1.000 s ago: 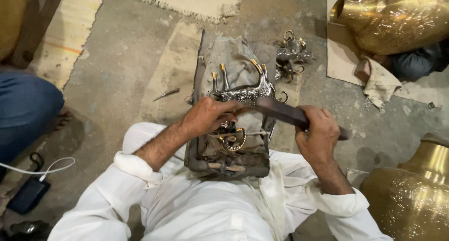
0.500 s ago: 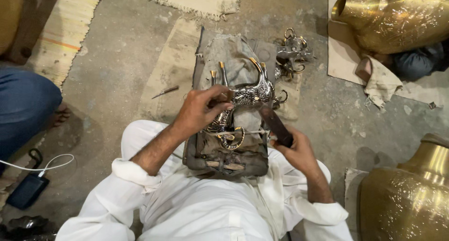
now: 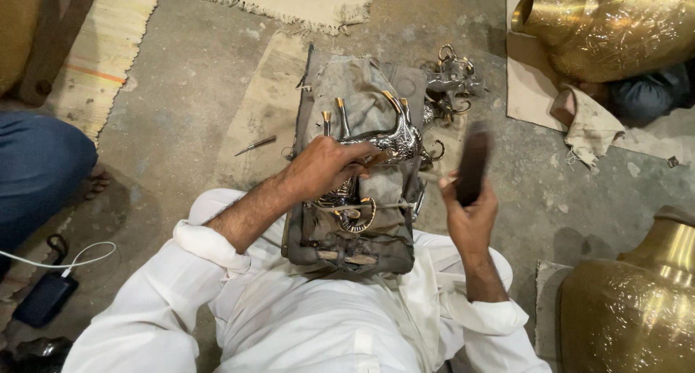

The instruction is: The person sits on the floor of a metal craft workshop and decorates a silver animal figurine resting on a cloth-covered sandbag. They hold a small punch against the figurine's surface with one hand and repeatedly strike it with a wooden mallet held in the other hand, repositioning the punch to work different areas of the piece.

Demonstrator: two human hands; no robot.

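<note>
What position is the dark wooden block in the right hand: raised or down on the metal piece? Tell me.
Raised. The right hand holds the dark wooden block upright, apart from the silver metal piece.

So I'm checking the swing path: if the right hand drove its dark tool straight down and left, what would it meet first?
Probably the silver ornate metal piece on the grey padded block, near the left hand; depth is unclear. The right hand holds the dark wooden mallet raised.
</note>
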